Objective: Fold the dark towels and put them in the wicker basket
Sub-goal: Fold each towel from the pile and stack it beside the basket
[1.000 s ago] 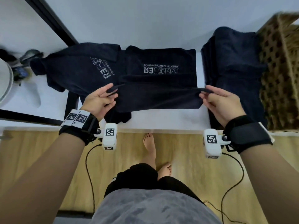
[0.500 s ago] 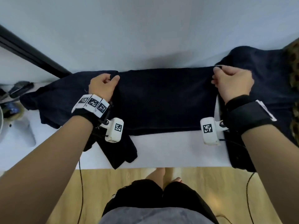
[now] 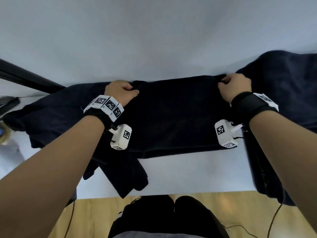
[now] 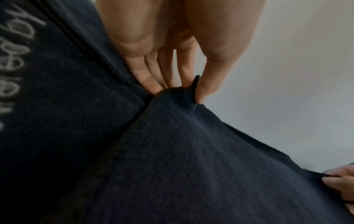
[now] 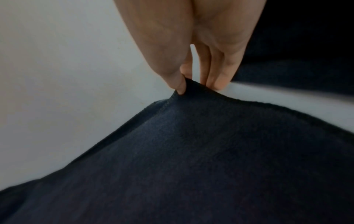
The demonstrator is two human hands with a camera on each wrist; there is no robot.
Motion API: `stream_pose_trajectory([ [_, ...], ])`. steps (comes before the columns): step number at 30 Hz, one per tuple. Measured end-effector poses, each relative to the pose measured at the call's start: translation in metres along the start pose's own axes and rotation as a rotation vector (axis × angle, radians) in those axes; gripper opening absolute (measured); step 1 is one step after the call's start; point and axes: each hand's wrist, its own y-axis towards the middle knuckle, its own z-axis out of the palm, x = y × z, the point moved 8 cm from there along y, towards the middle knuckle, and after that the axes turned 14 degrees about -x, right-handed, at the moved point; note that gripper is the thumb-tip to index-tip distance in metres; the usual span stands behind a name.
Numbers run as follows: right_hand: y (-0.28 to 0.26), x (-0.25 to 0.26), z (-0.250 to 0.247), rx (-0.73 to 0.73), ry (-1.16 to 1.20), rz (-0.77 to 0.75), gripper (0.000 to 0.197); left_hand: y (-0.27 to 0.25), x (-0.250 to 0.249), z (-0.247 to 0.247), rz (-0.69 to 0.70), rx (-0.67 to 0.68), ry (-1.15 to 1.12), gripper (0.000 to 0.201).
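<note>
Two hands pinch the far corners of one dark towel (image 3: 175,115): the left hand (image 3: 120,93) nips its far left corner between thumb and fingers, the right hand (image 3: 235,86) its far right corner. That towel lies spread on the white table (image 3: 188,174), against the wall. Left of it another dark towel (image 3: 56,114) partly underlies it; right of it sits a dark pile (image 3: 283,86).

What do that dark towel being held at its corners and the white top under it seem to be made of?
The dark towel, pinched at its far corners by the left hand and right hand, looks like soft navy terry or microfibre: a matte, nubby pile with a stitched hem. The table looks like smooth, matte white laminate or painted board; which one is unclear.
</note>
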Motion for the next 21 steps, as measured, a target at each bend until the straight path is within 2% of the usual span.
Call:
stream_pose_trajectory([
  [5, -0.007, -0.009, 0.006, -0.021, 0.154, 0.137, 0.028, -0.005, 0.007, 0.0, -0.11, -0.016, -0.217, 0.013],
  [9, -0.01, -0.013, 0.002, -0.082, 0.245, 0.25, 0.03, -0.02, 0.005, -0.013, -0.147, -0.058, -0.441, 0.015],
  [11, -0.012, -0.01, -0.001, -0.087, 0.251, 0.244, 0.03, -0.031, 0.005, -0.022, -0.154, -0.074, -0.518, 0.01],
  [14, -0.015, -0.001, 0.006, 0.023, 0.234, 0.188, 0.026, -0.049, 0.007, -0.032, -0.152, -0.088, -0.553, 0.007],
  [16, -0.013, 0.006, 0.009, 0.043, 0.225, 0.154, 0.025, -0.057, 0.008, -0.036, -0.143, -0.092, -0.574, 0.008],
  [21, -0.01, 0.002, -0.003, -0.12, 0.256, 0.195, 0.029, -0.07, 0.008, -0.036, -0.097, -0.094, -0.557, 0.007],
])
